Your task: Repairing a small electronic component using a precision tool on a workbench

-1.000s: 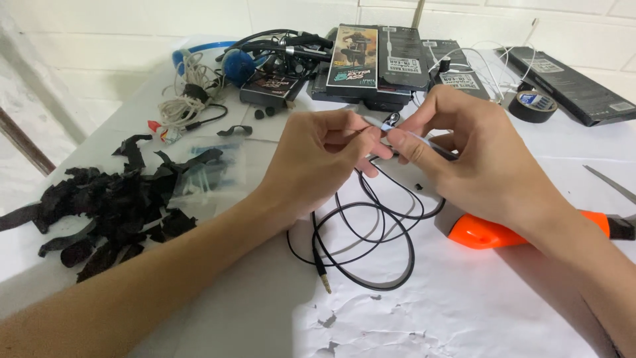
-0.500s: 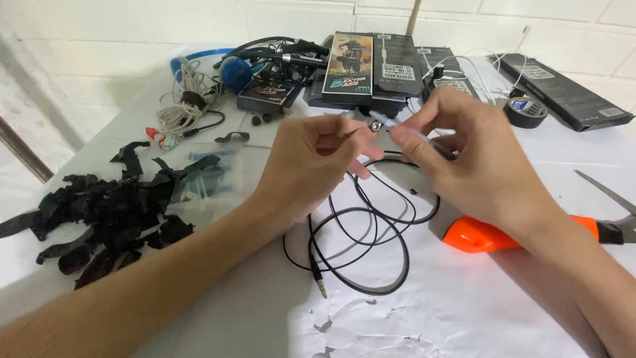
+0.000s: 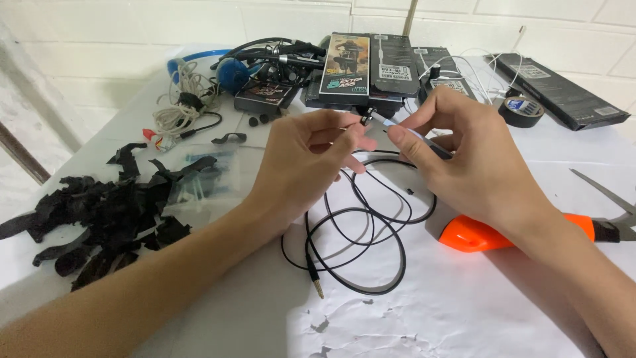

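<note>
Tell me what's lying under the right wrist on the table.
An orange tool handle pokes out from under the right hand's wrist, with scissor blades beyond. The handle's middle is covered by the forearm.

There is only one view, from a camera on the person's head. It looks forward and down over both forearms onto the white table (image 3: 464, 311), quite near. The left hand (image 3: 301, 166) and the right hand (image 3: 474, 159) sit close to the middle of the picture. Beyond the hands the view reaches a white brick wall (image 3: 132, 46). With one camera only, no part of the scene is shared.
</note>
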